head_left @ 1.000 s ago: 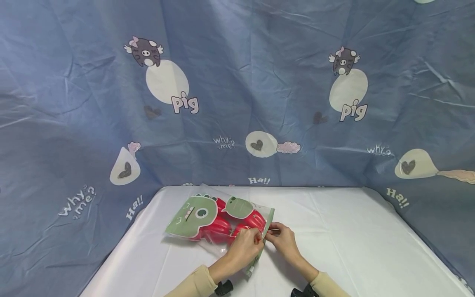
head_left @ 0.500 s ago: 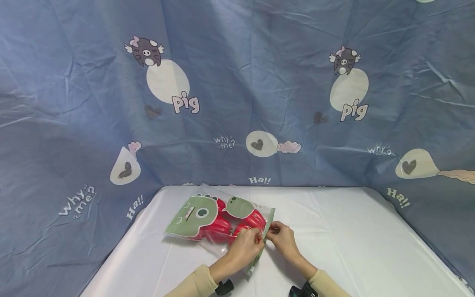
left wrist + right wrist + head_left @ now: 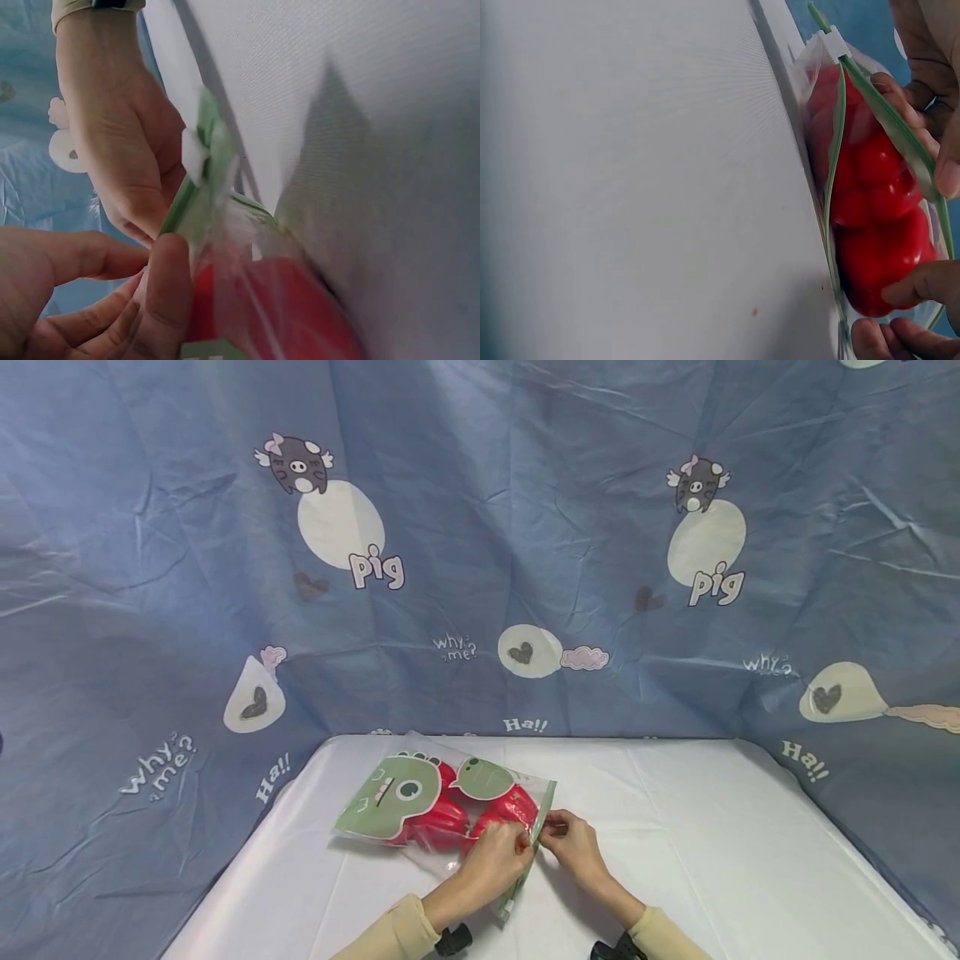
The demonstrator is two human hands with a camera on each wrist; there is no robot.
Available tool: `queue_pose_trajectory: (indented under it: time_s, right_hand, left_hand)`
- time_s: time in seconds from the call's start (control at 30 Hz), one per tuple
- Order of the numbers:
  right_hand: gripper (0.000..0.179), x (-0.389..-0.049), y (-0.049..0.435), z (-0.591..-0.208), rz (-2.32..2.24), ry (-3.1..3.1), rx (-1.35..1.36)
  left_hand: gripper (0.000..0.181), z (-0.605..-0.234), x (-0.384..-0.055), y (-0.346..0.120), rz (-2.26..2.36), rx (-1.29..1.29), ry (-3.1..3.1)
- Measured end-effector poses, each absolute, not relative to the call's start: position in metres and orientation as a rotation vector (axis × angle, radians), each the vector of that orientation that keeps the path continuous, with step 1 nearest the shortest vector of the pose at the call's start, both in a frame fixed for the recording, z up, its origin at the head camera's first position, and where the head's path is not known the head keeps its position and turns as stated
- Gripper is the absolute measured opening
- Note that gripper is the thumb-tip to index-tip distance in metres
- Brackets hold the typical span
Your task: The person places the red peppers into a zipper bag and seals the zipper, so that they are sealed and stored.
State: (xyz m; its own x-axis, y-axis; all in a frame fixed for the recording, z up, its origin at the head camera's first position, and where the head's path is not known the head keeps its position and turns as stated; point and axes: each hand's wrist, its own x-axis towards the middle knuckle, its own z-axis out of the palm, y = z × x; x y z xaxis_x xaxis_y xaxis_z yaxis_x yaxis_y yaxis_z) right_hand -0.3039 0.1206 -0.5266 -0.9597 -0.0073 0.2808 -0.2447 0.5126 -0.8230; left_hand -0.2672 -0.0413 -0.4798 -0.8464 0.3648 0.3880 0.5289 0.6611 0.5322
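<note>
A clear slider zip bag (image 3: 408, 789) with a green dinosaur print lies on the white table, holding several red bell peppers (image 3: 877, 247). Its green-edged mouth gapes towards the right, with the white slider (image 3: 835, 45) at the near end. My left hand (image 3: 495, 860) pinches the upper lip between thumb and fingers; the left wrist view shows this grip close up. Opposite it, my right hand (image 3: 576, 850) holds the mouth's edge near mid-length. In the right wrist view its thumb (image 3: 922, 283) overlaps a pepper, with the fingertips just below by the green strip.
A white cloth covers the table (image 3: 675, 860). Behind and around it hangs a blue printed curtain (image 3: 450, 527). Dark wrist devices (image 3: 453, 941) sit at both sleeves. The bag occupies the table's left and middle part.
My right hand's fingers have shifted slightly at the bag's mouth, and the gap between thumb and forefinger has narrowed. The left hand and the peppers stay nearly in place.
</note>
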Motion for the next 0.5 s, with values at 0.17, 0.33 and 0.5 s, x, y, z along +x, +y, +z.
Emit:
queue_pose_trajectory:
  time_s: [0.17,0.33,0.5]
  right_hand:
    - [0.024,-0.296,0.124,-0.523,1.486,-2.500,0.191]
    - [0.024,-0.283,0.126,-0.518,1.541,-2.525,0.181]
    - [0.025,-0.271,0.129,-0.511,1.659,-2.594,0.201]
  left_hand:
    - [0.004,-0.478,-0.267,-0.042,-0.918,-0.730,-2.632]
    - [0.005,-0.469,-0.263,-0.043,-0.951,-0.733,-2.633]
    - [0.006,-0.458,-0.254,-0.051,-0.948,-0.749,-2.629]
